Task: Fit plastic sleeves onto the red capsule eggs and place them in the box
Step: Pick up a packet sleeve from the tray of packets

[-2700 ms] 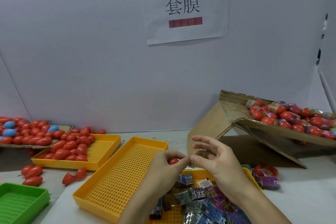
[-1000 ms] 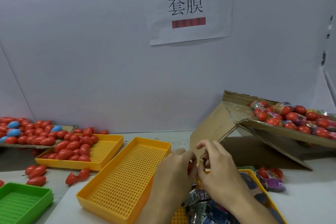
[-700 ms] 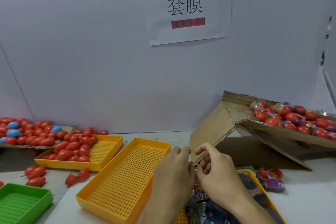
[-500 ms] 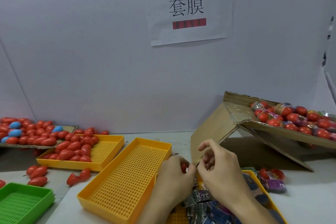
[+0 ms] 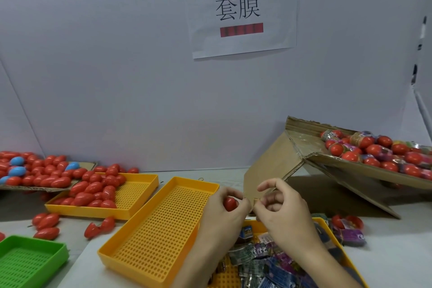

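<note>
Left grip: the left hand point(image 5: 224, 210) curls round a small red plastic capsule egg point(image 5: 230, 203), held above the yellow trays.
Right grip: the right hand point(image 5: 280, 210) pinches a thin plastic sleeve point(image 5: 254, 201), barely visible.
Risk: the sleeve mouth may collapse or snag, stalling the fit.
Destination: the tilted cardboard box point(image 5: 304, 170), right.

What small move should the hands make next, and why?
Probably bring the red egg across into the sleeve. The left hand grips a bare egg, and the right hand pinches something small right beside it, seemingly a sleeve, though it is hard to see. The egg shows no sleeve yet.
</note>
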Available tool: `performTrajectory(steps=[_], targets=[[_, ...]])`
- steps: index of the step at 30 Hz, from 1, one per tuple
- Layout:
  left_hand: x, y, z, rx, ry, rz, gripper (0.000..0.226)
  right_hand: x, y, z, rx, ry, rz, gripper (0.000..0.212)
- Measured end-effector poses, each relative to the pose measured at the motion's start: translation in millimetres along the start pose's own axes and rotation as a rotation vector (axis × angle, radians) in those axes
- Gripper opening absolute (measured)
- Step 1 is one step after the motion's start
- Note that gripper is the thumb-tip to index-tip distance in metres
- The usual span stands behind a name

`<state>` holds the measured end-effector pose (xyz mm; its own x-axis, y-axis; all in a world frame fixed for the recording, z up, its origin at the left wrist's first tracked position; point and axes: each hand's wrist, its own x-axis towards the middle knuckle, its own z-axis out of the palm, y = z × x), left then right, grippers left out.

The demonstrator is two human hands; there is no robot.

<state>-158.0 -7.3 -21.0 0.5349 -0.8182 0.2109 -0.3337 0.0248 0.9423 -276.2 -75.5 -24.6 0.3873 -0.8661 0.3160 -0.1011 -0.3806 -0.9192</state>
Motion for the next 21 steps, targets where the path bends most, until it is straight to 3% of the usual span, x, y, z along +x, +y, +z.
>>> performTrajectory(steps=[10,16,21], targets=[[0.8,-0.6,0.8,-0.059,-0.018,-0.056,0.019,-2.1,0.3,4.7,0.037,-0.058,-0.007,0.028],[2.6,-1.0,-3.4,-0.095,-0.099,-0.112,0.021,-1.9,-0.1,2.9,-0.046,0.046,-0.16,0.032],[3.1,-0.8,-3.3,-0.107,-0.105,-0.155,0.021,-2.1,-0.7,2.6,-0.135,0.039,-0.276,0.034]])
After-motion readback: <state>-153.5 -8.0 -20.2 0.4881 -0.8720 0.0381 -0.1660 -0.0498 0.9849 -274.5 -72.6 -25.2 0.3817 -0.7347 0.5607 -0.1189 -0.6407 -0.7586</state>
